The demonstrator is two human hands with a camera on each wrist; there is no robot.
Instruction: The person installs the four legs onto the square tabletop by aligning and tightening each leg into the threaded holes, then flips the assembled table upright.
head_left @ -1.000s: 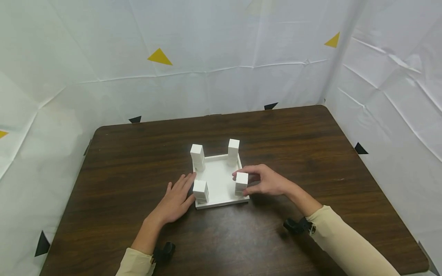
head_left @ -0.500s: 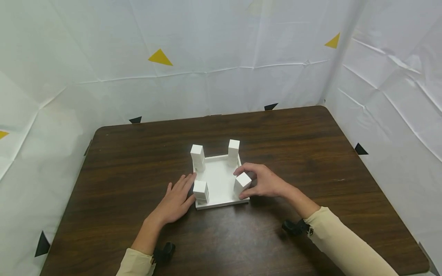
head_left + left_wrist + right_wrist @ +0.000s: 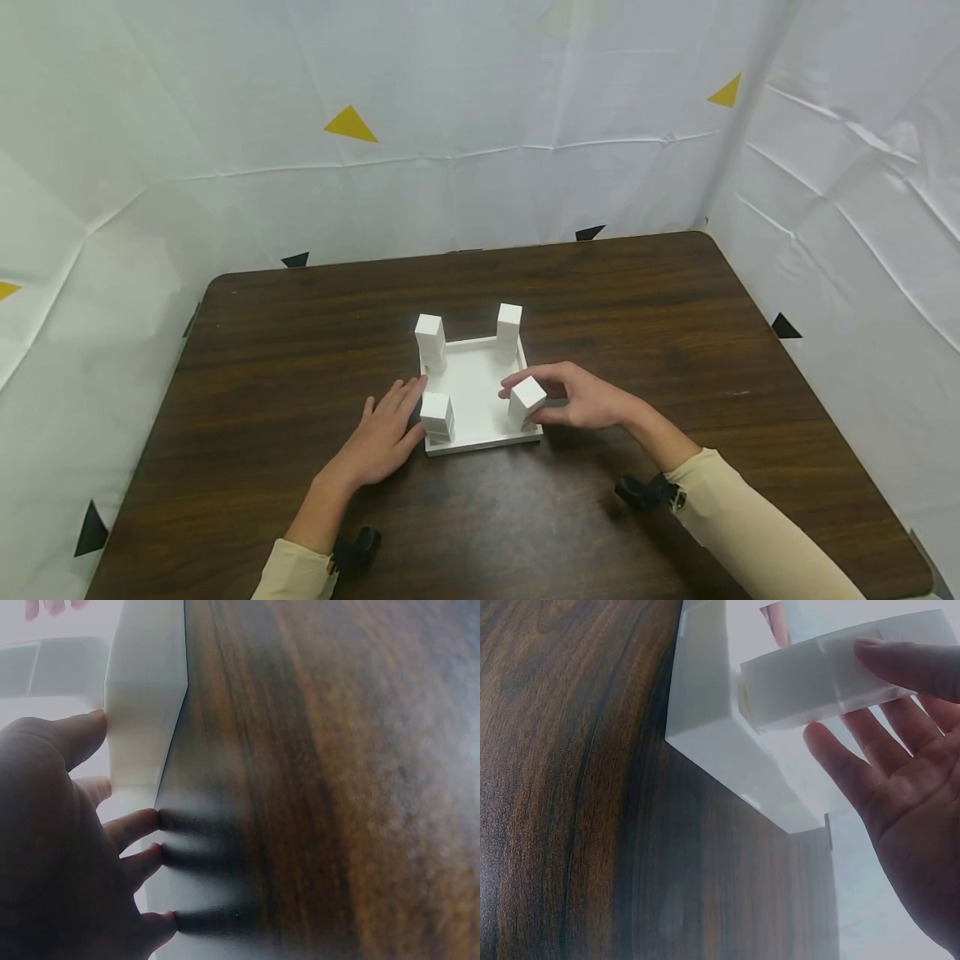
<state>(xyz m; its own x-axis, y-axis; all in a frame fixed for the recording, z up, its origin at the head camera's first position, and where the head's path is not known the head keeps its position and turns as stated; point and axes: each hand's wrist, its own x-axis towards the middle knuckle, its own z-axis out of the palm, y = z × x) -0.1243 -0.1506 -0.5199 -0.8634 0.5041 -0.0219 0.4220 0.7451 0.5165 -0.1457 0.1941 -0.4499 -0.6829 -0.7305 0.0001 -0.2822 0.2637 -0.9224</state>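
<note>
A shallow square white tray point(image 3: 476, 396) lies on the table with a white square post standing at each corner. At its near right corner, my right hand point(image 3: 588, 398) has the thumb and fingers round a post point(image 3: 526, 402), which is turned askew to the tray's sides. In the right wrist view, the thumb lies on one face of this post point(image 3: 802, 686) and the index fingertip is at its lower edge. My left hand point(image 3: 378, 437) lies flat with its fingers extended against the tray's left side, its thumb beside the near left post point(image 3: 438, 417).
Two posts, far left point(image 3: 431, 342) and far right point(image 3: 508, 332), stand square to the tray. Beneath everything is a dark wooden table point(image 3: 315, 333) with rounded corners. White sheeting point(image 3: 480, 200) with yellow and black triangles surrounds its back and sides.
The near right post has turned from square to askew. My right fingers twisted with it, then shifted back around it, the thumb moving right. My left hand has stayed in place.
</note>
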